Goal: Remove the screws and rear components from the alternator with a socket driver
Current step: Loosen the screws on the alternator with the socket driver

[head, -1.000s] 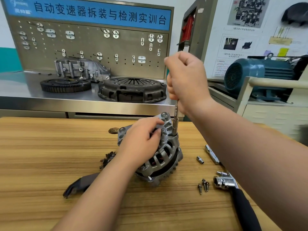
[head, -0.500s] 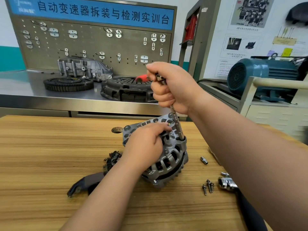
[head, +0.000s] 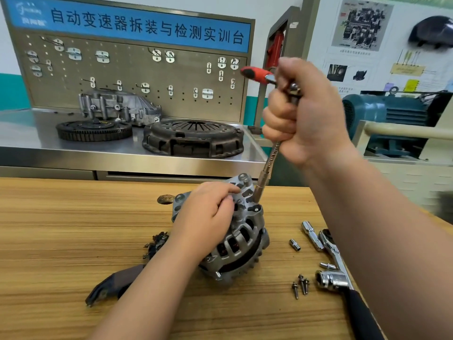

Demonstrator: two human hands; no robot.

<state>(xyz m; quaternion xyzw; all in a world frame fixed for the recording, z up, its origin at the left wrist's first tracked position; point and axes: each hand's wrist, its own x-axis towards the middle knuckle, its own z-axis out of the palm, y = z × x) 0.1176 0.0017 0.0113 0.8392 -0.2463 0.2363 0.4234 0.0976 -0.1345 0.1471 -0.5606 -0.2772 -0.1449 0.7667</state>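
Right hand (head: 302,114) sits higher now — grip wrapped round the socket driver (head: 270,163), shaft tilted more; left hand (head: 208,217) still clasps the alternator (head: 245,241).

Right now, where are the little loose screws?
In the head view, the loose screws lie on the wooden table, right of the alternator, beside the ratchet.

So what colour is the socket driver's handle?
Red; the handle shows best in the head view.

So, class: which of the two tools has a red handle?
The socket driver held in the right hand; the ratchet lying on the table has a black grip.
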